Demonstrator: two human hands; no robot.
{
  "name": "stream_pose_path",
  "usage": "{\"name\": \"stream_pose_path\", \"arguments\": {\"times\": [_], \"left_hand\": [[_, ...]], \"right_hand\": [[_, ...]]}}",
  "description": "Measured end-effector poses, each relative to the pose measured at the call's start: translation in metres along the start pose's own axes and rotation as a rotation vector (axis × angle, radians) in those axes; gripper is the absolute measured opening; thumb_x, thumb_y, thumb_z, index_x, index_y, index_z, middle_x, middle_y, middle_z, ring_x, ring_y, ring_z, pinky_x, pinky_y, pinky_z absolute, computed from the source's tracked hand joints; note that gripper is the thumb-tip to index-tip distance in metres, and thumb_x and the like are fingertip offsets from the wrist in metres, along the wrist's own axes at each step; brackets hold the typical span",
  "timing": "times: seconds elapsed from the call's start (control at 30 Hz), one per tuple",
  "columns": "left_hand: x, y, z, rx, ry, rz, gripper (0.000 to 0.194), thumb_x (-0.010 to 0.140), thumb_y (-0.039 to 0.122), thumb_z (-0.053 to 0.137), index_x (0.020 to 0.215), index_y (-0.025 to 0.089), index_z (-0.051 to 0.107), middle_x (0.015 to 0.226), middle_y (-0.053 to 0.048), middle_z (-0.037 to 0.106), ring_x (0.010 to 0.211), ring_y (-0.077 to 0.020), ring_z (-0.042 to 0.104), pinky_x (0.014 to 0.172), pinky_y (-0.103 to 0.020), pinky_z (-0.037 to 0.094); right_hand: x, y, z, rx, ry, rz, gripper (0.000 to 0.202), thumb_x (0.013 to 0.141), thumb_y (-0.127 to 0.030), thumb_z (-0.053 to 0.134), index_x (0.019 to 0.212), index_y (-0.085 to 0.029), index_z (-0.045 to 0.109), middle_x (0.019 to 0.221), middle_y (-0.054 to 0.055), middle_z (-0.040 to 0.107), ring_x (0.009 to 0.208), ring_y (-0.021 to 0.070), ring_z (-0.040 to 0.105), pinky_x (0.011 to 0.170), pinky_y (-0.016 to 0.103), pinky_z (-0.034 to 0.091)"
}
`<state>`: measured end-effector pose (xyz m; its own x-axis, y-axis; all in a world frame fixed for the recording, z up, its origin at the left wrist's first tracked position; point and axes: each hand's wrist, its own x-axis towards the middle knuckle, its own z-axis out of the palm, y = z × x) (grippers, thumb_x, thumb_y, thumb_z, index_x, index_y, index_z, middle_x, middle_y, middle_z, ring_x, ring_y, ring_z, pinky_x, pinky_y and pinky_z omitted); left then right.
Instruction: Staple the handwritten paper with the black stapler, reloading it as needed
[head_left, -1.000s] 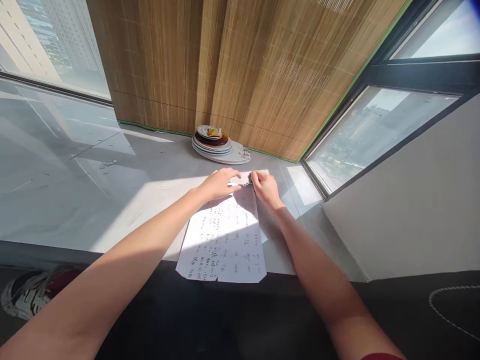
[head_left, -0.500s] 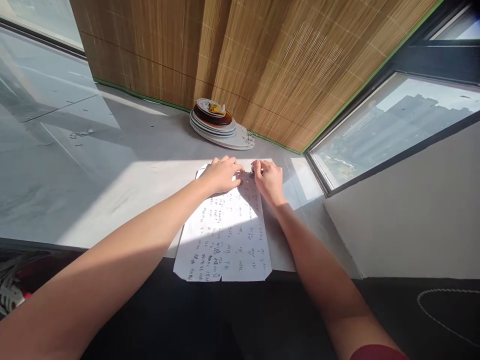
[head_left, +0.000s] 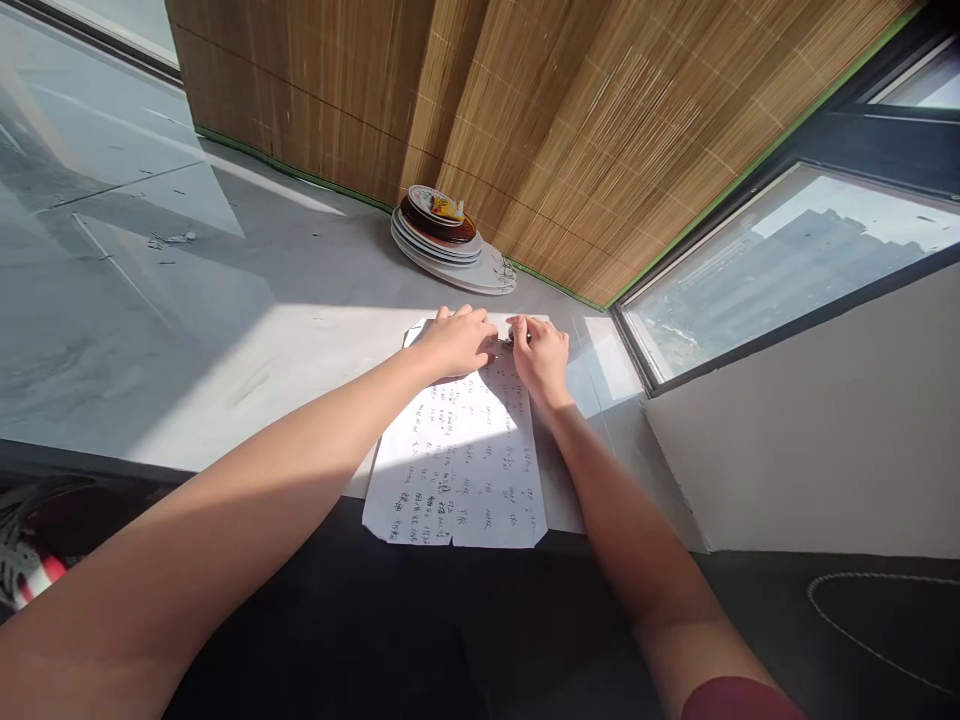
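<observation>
A white sheet of paper (head_left: 480,490), covered in handwriting, lies on the pale ledge with its near end reaching past the front edge. Its corners are cut off, and a small notch shows in the near edge. My left hand (head_left: 459,340) rests palm down across the far part of the sheet, thumb apart from the fingers. Just to its right, my right hand (head_left: 544,355) pinches a small, dark, shiny thing (head_left: 511,336) at the fingertips, over the paper's far right part. Fingers mostly cover this thing, so its kind is unclear. Tiny specks lie between the hands.
A stack of plates (head_left: 439,240) with a small yellow packet (head_left: 448,208) on top stands beyond the hands, against a bamboo blind (head_left: 562,130). Small scraps (head_left: 172,240) lie on the ledge at the left. A window (head_left: 787,270) and white wall (head_left: 810,430) border the right side.
The view has shifted slightly, so the paper and plates appear a little further right. Both hands keep nearly the same place at the paper's far end, the right one still pinching the small thing.
</observation>
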<state>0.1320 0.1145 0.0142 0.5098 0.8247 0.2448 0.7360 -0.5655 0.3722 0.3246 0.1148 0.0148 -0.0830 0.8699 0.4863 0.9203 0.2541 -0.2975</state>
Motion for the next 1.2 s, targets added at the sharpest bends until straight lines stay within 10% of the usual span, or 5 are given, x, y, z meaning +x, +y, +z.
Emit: {"name": "stream_pose_path", "arguments": {"times": [0.27,0.63,1.0,1.2], "left_hand": [[0.0,0.003,-0.001,-0.023,0.01,0.009,0.032,0.1,0.022,0.067,0.13,0.025,0.077,0.136,-0.013,0.07,0.133,-0.038,0.059,0.119,-0.06,0.041],[0.001,0.005,-0.005,-0.043,0.003,0.045,0.02,0.096,0.015,0.065,0.097,0.023,0.083,0.118,-0.01,0.078,0.129,-0.0385,0.064,0.117,-0.064,0.044],[0.001,0.002,0.001,-0.124,0.055,-0.13,0.036,0.094,0.023,0.07,0.129,0.025,0.075,0.128,-0.01,0.079,0.129,-0.0353,0.067,0.116,-0.052,0.047],[-0.002,-0.002,0.005,-0.089,0.062,-0.075,0.025,0.099,0.028,0.069,0.124,0.022,0.071,0.131,-0.01,0.077,0.128,-0.0351,0.065,0.114,-0.052,0.046]], "right_hand": [[0.001,-0.001,-0.001,0.007,-0.01,-0.001,0.046,0.116,-0.037,0.039,0.106,-0.023,0.082,0.112,0.011,0.084,0.112,0.03,0.072,0.097,0.045,0.04],[-0.001,0.001,0.002,-0.103,-0.027,-0.045,0.052,0.118,-0.037,0.032,0.102,-0.024,0.08,0.108,0.01,0.083,0.104,0.0282,0.067,0.093,0.042,0.035],[-0.01,-0.01,0.01,-0.396,-0.108,-0.168,0.052,0.118,-0.031,0.027,0.098,-0.021,0.074,0.107,0.013,0.078,0.107,0.0312,0.061,0.098,0.047,0.03],[-0.001,-0.006,-0.002,-0.168,-0.076,-0.067,0.041,0.117,-0.039,0.035,0.117,-0.022,0.073,0.117,0.013,0.079,0.111,0.0311,0.064,0.098,0.045,0.038]]}}
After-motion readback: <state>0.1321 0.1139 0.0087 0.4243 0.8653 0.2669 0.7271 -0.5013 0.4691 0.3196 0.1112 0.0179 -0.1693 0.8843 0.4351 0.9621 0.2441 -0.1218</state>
